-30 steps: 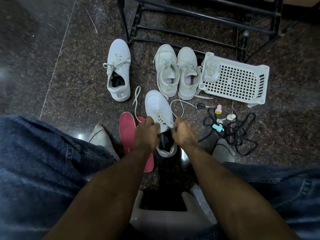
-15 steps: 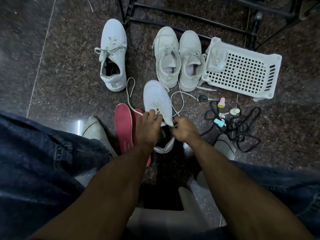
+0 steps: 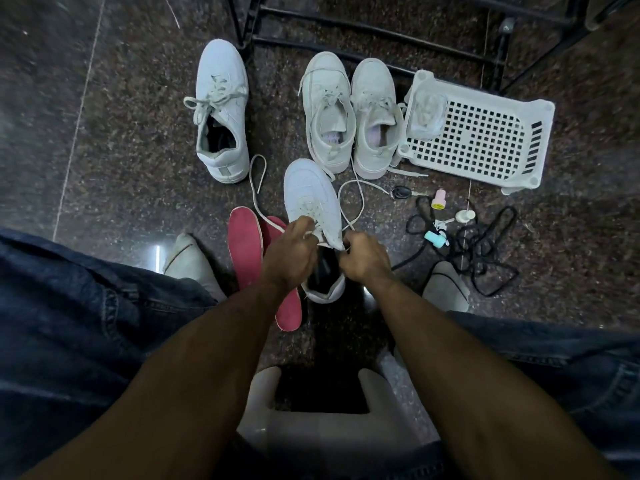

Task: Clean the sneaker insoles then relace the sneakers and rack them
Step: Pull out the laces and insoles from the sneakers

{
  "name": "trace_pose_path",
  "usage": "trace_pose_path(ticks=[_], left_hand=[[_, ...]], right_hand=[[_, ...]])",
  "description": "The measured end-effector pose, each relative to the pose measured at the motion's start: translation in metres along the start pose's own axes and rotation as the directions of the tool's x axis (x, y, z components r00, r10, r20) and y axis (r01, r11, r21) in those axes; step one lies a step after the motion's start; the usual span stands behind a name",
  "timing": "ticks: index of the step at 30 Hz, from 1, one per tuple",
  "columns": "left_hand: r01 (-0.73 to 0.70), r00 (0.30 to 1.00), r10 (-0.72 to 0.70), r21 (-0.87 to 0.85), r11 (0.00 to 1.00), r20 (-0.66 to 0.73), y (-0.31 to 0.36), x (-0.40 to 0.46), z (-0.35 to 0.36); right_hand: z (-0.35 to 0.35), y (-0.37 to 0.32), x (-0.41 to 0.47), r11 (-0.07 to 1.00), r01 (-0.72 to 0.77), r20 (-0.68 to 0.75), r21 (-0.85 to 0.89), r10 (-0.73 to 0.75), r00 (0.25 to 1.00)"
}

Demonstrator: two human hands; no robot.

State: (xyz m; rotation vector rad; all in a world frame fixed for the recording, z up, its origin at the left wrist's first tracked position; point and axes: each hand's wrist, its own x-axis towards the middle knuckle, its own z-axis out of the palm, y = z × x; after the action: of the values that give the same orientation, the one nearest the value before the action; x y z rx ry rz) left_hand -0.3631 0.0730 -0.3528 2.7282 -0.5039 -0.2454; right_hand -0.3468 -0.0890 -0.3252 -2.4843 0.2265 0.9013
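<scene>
A white sneaker point(image 3: 309, 192) lies on the dark floor in front of me, toe pointing away. My left hand point(image 3: 289, 252) pinches its white lace point(image 3: 257, 183) at the eyelets on the left side. My right hand point(image 3: 363, 259) pinches the other lace end at the right eyelets, where a loop point(image 3: 349, 199) trails off. Two red insoles point(image 3: 244, 251) lie on the floor just left of this sneaker, partly under my left hand. Its mate point(image 3: 221, 112) stands further back left, laced. A second white pair point(image 3: 349, 116) stands behind.
A white perforated basket point(image 3: 485, 133) lies at the right with a cloth in its corner. Black laces point(image 3: 481, 244), a key and small bottles lie right of my hands. A black shoe rack point(image 3: 381, 29) crosses the top. My socked feet flank the sneaker; a grey stool is below.
My left hand moved forward from the sneaker's opening onto the lace eyelets. My right hand shifted slightly up to the right eyelets. The view tilted a little toward the floor.
</scene>
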Motion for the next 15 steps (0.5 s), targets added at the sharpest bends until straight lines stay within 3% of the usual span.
trace_pose_path(ticks=[4, 8, 10, 12, 15], left_hand=[[0.189, 0.98, -0.169, -0.215, 0.958, 0.106, 0.002, 0.015, -0.017], [0.453, 0.891, -0.396, -0.481, 0.75, 0.221, -0.004, 0.032, -0.035], [0.529, 0.848, -0.439, -0.48, 0.699, 0.296, -0.006, 0.039, -0.039], [0.571, 0.821, -0.458, -0.453, 0.685, 0.342, -0.008, 0.045, -0.038], [0.611, 0.79, -0.485, -0.417, 0.673, 0.374, -0.01, 0.051, -0.035]], right_hand=[[-0.003, -0.005, -0.004, 1.0, -0.002, 0.017, -0.002, 0.002, 1.0], [-0.004, -0.005, -0.007, 1.0, -0.001, 0.015, 0.006, 0.001, 1.0], [-0.001, -0.009, -0.013, 1.0, -0.017, -0.016, -0.022, 0.017, 1.0], [0.003, -0.015, -0.025, 0.998, -0.016, -0.135, -0.057, 0.008, 0.991], [0.014, -0.026, -0.048, 0.989, 0.094, -0.278, -0.116, -0.123, 0.953]])
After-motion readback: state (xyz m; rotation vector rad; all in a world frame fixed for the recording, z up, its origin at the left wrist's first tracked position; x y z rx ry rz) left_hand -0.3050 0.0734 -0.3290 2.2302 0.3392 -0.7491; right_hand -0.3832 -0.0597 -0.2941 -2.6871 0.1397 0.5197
